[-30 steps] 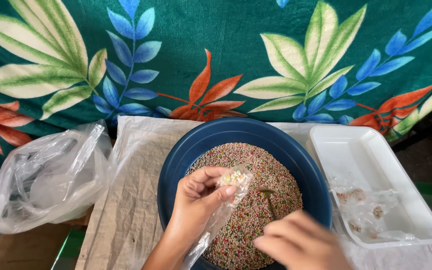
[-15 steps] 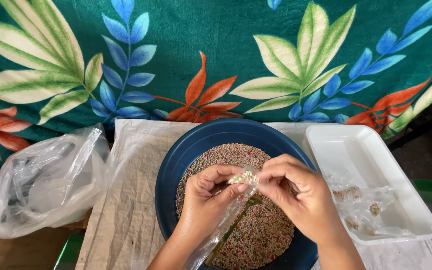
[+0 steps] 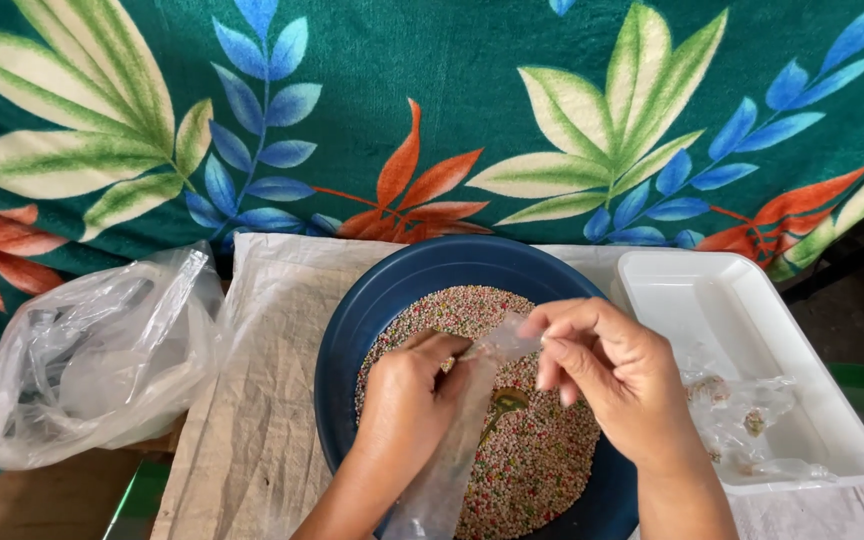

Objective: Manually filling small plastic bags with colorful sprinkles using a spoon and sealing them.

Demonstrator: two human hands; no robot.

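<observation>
A dark blue basin [image 3: 372,310] full of tiny multicoloured beads [image 3: 542,460] sits in the middle. Over it, my left hand [image 3: 407,395] grips a narrow clear plastic sleeve [image 3: 447,470] that hangs down toward the lower edge. My right hand [image 3: 612,365] pinches the top of the same sleeve next to my left fingers. A small golden spoon [image 3: 504,402] lies on the beads just below my hands.
A white rectangular tray [image 3: 692,300] at the right holds several small filled clear packets [image 3: 742,420]. A crumpled clear plastic bag [image 3: 102,360] lies at the left. Pale woven sacking [image 3: 252,400] covers the table, and a green leaf-patterned cloth [image 3: 432,110] hangs behind.
My right hand rose from the lower edge of the basin to the top of the sleeve and now pinches it beside my left hand. The basin and tray have not moved.
</observation>
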